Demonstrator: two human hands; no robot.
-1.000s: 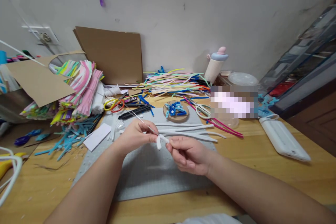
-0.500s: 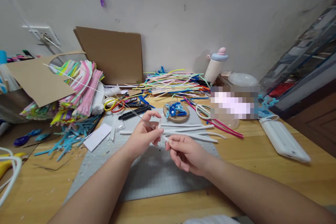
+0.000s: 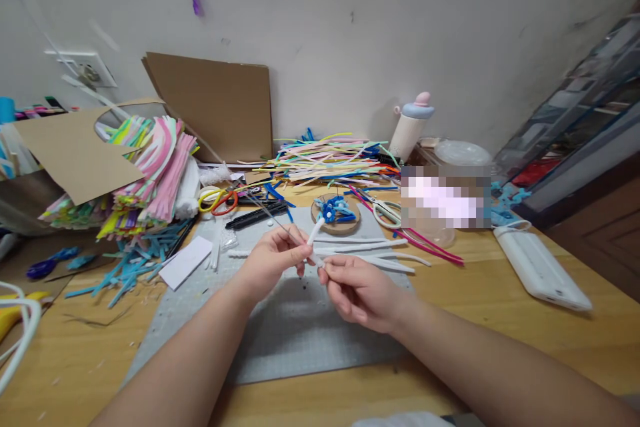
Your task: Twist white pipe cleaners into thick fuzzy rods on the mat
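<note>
Above the grey cutting mat [image 3: 280,347], both hands meet on a white pipe cleaner [image 3: 315,231]. My left hand [image 3: 277,259] pinches it between thumb and fingers, with one short end sticking up past the thumb. A long thin strand, blurred, runs from that hand up toward the back left. My right hand [image 3: 363,290] is closed on the pipe cleaner's lower part, close beside the left fingertips. Several loose white pipe cleaners [image 3: 395,261] lie on the mat just behind the hands. Behind those, a round wooden slice [image 3: 345,227] carries blue pipe-cleaner flowers [image 3: 333,209].
Scissors with yellow and orange handles [image 3: 217,200] and pale-handled scissors [image 3: 387,213] lie beyond the mat. Bundled pipe cleaners [image 3: 155,173] fill the left, and a loose coloured pile [image 3: 330,160] lies by the wall. A bottle [image 3: 407,130] and a white power bank [image 3: 543,270] are right.
The short white end has tipped further upward and right above my left hand. The long strand's far end has swung up and left. My left fingers have curled in lower around the pipe cleaner.
</note>
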